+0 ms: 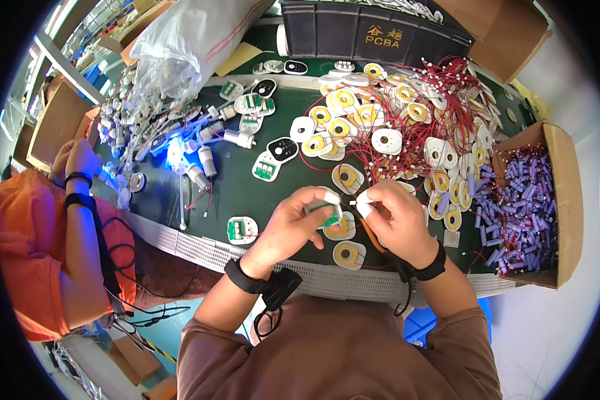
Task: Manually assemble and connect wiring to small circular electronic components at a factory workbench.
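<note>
Near the front edge of the work table, my left hand [290,227] is closed round a small white casing with a green circuit board [330,217]. My right hand [400,220] faces it, thumb and fingertips pinched on a tiny white connector [353,203] close to the board. Whether the two touch I cannot tell. An orange-handled tool [372,237] shows below the right fingers; whether that hand also grips it is unclear. Round white pieces with yellow-ringed discs [348,253] lie just below and behind my hands. Another board in a white casing [242,230] rests to the left.
Many white discs with tangled red wires [407,113] are heaped beyond my hands. A carton of purple cylindrical cells [547,200] stands at right, a black bin [373,33] at the back. Lit blue tubular parts [187,157] lie left, near a co-worker in orange [53,260].
</note>
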{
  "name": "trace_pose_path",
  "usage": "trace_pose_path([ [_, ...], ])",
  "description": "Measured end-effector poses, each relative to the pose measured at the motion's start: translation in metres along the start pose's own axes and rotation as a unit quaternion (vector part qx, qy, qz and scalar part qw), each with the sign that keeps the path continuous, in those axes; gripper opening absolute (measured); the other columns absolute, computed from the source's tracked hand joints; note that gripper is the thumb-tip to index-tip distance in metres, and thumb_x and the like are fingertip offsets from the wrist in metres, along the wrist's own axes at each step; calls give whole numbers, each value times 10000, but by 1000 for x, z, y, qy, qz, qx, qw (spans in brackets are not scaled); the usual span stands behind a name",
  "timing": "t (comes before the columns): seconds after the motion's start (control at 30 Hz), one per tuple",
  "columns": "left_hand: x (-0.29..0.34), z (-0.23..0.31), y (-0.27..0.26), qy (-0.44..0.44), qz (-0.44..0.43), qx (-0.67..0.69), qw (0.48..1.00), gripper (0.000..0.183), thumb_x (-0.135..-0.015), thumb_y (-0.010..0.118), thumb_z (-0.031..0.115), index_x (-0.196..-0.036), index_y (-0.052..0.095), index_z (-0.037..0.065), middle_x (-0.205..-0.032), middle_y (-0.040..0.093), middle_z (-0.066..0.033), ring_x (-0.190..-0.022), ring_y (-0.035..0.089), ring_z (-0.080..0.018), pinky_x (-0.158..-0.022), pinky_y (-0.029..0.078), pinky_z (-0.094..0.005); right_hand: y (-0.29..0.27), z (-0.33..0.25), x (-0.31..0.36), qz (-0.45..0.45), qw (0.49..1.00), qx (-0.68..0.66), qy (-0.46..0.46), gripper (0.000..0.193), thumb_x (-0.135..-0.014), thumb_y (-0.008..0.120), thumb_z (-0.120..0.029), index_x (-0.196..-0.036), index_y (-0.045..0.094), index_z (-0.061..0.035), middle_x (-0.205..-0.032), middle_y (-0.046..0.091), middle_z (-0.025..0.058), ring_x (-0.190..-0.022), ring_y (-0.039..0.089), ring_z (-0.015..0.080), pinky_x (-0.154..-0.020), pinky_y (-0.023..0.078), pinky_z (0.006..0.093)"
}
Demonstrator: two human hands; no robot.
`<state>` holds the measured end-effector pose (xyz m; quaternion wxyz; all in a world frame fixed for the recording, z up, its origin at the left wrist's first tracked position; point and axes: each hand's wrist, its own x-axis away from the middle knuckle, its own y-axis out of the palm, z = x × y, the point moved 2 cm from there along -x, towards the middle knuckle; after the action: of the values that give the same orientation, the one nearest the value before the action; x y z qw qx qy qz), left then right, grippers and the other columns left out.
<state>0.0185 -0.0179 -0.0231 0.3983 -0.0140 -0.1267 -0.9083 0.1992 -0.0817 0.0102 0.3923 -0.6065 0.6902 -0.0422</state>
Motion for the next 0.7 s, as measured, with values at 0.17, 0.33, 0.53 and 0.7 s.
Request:
trace_pose_path([
  [0.17, 8, 10, 14, -26, -27, -29, 999, 194, -902, 571, 116, -1052, 557, -7, -1000, 580, -63, -716, 629, -106, -420, 424, -167, 2, -6, 6, -14, 997, 64, -49, 191, -750, 644, -21, -920, 562, -52, -837, 580, 86, -670, 579, 252, -569, 469, 336],
  [0.33, 15, 12, 17, 32, 10, -73, 997, 144, -851, 638, 104, -962, 616, 15, -956, 589, -64, -708, 630, -129, -444, 438, -203, 1, -19, 9, -7, 989, 98, -115, 183, -725, 651, -15, -884, 568, -55, -823, 588, 82, -682, 580, 254, -590, 473, 344],
  [0.53, 30, 20, 24, 282, 49, -442, 850, 206, -748, 699, 38, -936, 614, 34, -959, 573, -130, -789, 613, -275, -639, 500, -320, 1, -16, 14, -104, 994, 15, 41, 176, -723, 651, -33, -877, 570, -56, -786, 569, 80, -671, 566, 254, -574, 463, 359],
  [0.7, 35, 13, 22, 262, 48, -430, 862, 216, -762, 663, -1, -966, 605, 39, -989, 560, -113, -812, 615, -244, -601, 500, -314, 6, -30, 14, -107, 979, 167, -51, 157, -750, 618, -74, -882, 536, -53, -775, 534, 83, -698, 566, 261, -592, 462, 364],
])
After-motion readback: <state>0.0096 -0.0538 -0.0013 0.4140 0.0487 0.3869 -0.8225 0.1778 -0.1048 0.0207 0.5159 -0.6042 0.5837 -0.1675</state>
